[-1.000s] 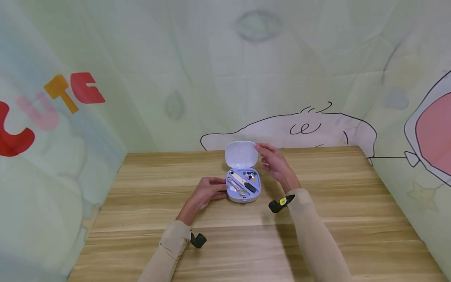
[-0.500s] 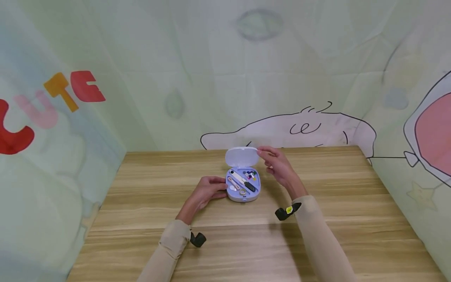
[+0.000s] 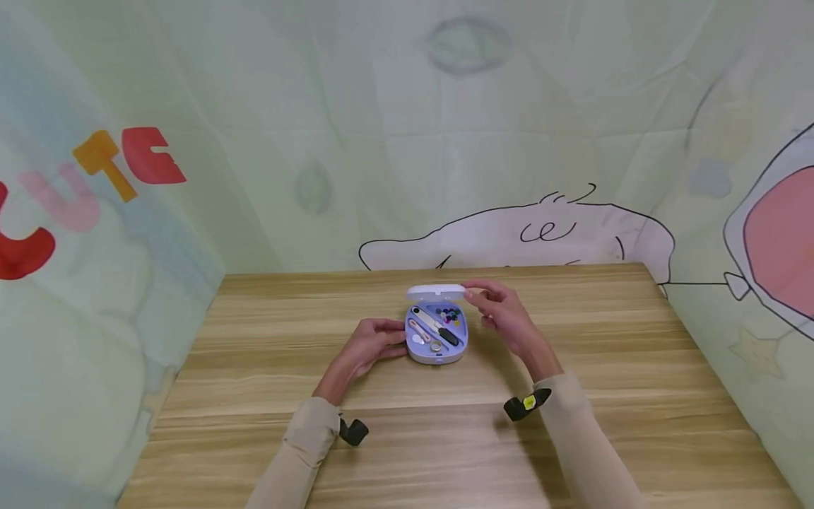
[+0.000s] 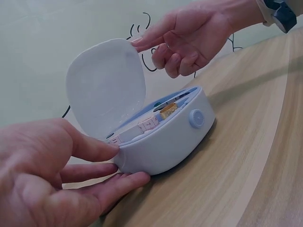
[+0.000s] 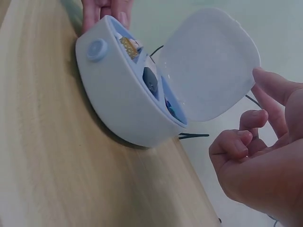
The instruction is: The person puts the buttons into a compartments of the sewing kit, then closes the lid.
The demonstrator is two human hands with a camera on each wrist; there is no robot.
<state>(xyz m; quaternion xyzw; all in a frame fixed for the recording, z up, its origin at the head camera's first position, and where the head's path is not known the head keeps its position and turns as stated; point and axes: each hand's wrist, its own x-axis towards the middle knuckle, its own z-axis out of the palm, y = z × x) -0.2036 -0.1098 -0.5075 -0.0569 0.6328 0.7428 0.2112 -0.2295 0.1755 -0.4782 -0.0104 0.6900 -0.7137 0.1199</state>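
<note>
On the wooden table stands a pale blue-and-white sewing box [image 3: 437, 359], its hinged lid [image 3: 435, 292] raised and tilted over the back. Inside lie a white tool with a dark end [image 3: 448, 336], a gold thimble [image 4: 168, 111], a tape measure [image 4: 149, 124] and several small coloured pieces [image 3: 448, 315], too small to tell. My left hand [image 3: 374, 346] rests its extended thumb and fingertips against the box's left side. At the lid's right corner, my right hand [image 3: 505, 318] pinches the edge between thumb and index finger, the other fingers loosely curled.
The wooden table [image 3: 432, 452] reaches back to a printed cloth backdrop [image 3: 381, 141], which also hangs along both sides. A small black camera is worn on each wrist, the right one [image 3: 528, 404] bearing a yellow label.
My right hand has brought the lid down and forward from nearly upright to a lower tilt. My left hand and the box base have stayed in place.
</note>
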